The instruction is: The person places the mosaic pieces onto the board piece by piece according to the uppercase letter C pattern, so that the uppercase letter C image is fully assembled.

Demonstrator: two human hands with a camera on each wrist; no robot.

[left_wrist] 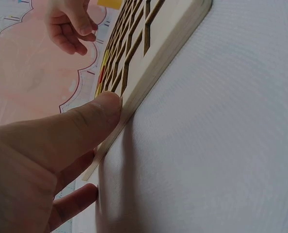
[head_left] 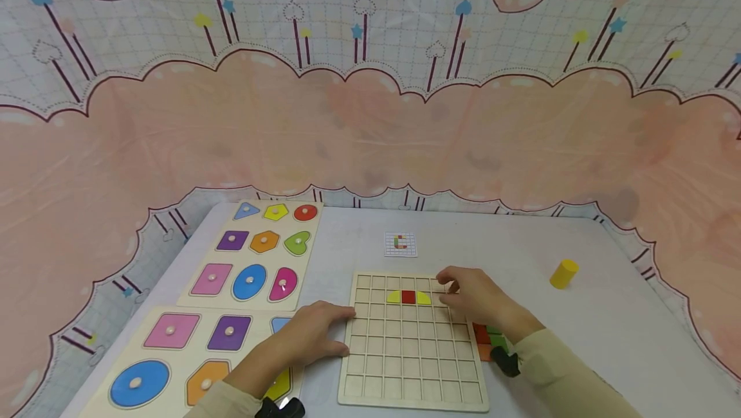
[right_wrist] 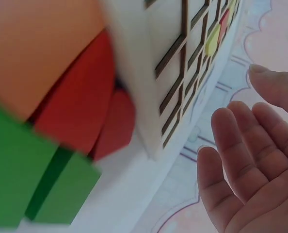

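Observation:
A square wooden grid board (head_left: pixel 408 347) lies on the table before me. In one of its upper rows, a red square piece (head_left: pixel 408 297) sits between two yellow quarter-round pieces, the left one (head_left: pixel 394 297) and the right one (head_left: pixel 424 298). My left hand (head_left: pixel 309 334) rests against the board's left edge, its thumb (left_wrist: pixel 105 104) touching the rim in the left wrist view. Over the upper right of the board hovers my right hand (head_left: pixel 477 292), its fingers loosely bent. The right wrist view shows nothing in that hand (right_wrist: pixel 255 179).
Red (right_wrist: pixel 83 97), orange (right_wrist: pixel 42 43) and green (right_wrist: pixel 18 165) pieces lie beside the board's right edge. A small pattern card (head_left: pixel 401 244) is behind the board. Two knobbed shape boards, the far one (head_left: pixel 208 257) included, cover the left side. A yellow cylinder (head_left: pixel 564 274) stands far right.

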